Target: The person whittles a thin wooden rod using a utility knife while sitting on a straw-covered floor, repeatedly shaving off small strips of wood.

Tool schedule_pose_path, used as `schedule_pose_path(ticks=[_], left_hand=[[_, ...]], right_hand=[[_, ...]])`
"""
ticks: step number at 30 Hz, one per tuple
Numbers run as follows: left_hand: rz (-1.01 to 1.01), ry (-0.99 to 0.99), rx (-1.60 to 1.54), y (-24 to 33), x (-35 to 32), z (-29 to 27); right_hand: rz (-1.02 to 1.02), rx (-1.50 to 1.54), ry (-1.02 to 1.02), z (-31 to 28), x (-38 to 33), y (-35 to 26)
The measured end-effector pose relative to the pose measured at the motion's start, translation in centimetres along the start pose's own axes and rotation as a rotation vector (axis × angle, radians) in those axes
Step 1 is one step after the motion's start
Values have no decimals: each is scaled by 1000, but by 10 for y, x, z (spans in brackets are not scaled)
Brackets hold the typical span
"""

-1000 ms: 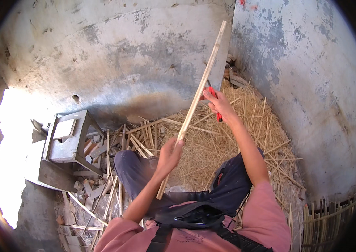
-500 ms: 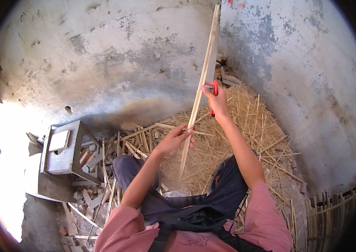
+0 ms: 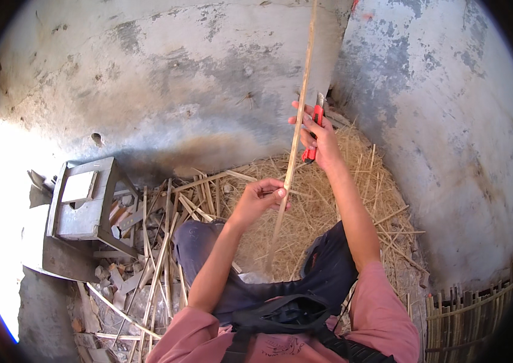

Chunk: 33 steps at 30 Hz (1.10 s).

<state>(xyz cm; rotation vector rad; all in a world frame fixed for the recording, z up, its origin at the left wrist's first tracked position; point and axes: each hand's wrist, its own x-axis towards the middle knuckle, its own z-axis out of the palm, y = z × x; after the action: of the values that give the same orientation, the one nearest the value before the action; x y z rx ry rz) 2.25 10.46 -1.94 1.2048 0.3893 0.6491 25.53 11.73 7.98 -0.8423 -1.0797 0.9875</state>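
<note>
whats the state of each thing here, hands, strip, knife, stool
left hand: pinching the bamboo strip low down
right hand: gripping the red knife, higher on the strip
bamboo strip: upright, slightly tilted
small stool: upright by the wall, unoccupied

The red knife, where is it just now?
The red knife is in the right hand, right of centre in the head view, against the long bamboo strip and above the straw heap.

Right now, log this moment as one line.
left hand: pinches bamboo strip | right hand: holds red utility knife against strip | strip: nearly upright
</note>
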Motion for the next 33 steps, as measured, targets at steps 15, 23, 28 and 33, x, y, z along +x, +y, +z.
schedule_pose_path(ticks=[15,23,28,33], left_hand=[[105,136,-17,-7,0,8],[62,97,241,-7,-8,16],[60,136,147,8,-15,21],[89,79,-125,15,-13,18]], right_hand=[[25,-128,25,17,-7,-3],[-37,-339,109,22,-17,-12],[-116,-565,131,24,-32,-14],[-31,-595,8,42,-47,-18]])
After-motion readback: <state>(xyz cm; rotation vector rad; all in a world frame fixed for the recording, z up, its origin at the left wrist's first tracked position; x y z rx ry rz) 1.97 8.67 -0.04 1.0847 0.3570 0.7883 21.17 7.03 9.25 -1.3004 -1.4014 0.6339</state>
